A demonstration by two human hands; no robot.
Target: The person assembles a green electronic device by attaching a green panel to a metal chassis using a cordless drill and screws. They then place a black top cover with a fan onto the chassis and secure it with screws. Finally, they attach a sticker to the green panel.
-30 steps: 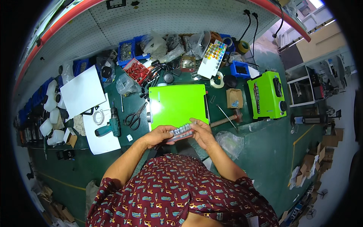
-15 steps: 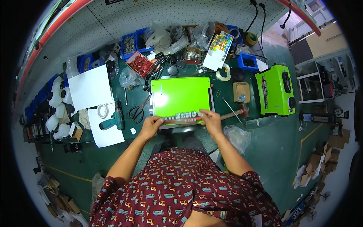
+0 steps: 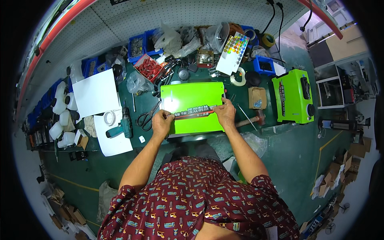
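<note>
A bright green metal box (image 3: 192, 96) lies in front of me on the green workbench. Across its upper face runs a long, narrow printed sticker strip (image 3: 197, 112) in black, white and red, slanting slightly up to the right. My left hand (image 3: 162, 122) pinches the strip's left end near the box's left edge. The right end is pinched by my right hand (image 3: 225, 113), close to the box's right edge. Whether the strip touches the box or hovers just above it I cannot tell. A similar green box (image 3: 294, 96) with a dark strip, handle and knob stands at the right.
Left of the box are scissors (image 3: 145, 121), a teal cordless drill (image 3: 125, 123) and white sheets (image 3: 96, 93). On the right lie a hammer (image 3: 260, 117) and a small cardboard box (image 3: 257, 98). Behind are a red parts tray (image 3: 149, 68) and a sticker sheet (image 3: 233, 52).
Both hands have moved the strip away from my body, from the box's near edge toward the middle of its face. The strip's right end has risen, and its blur is gone.
</note>
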